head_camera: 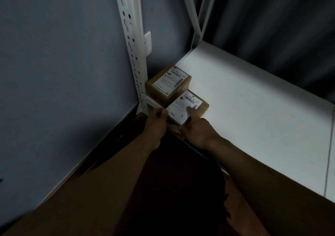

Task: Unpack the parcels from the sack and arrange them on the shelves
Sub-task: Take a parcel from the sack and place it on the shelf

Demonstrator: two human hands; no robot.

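Two brown cardboard parcels with white shipping labels sit at the left end of a white shelf (pixel 244 109). The far parcel (pixel 168 85) stands in the corner beside the upright post. The near parcel (pixel 188 107) lies just in front of it at the shelf's front edge. My left hand (pixel 155 125) holds the near parcel's left side, thumb on the label's edge. My right hand (pixel 197 129) holds its right front corner, with the thumb pressed on top of the label. The sack is not in view.
A white perforated steel post (pixel 133 47) rises at the shelf's left front corner, with a second post and brace (pixel 196 23) at the back. A grey wall (pixel 63 72) is to the left, dark corrugated panelling behind. Brown floor lies below.
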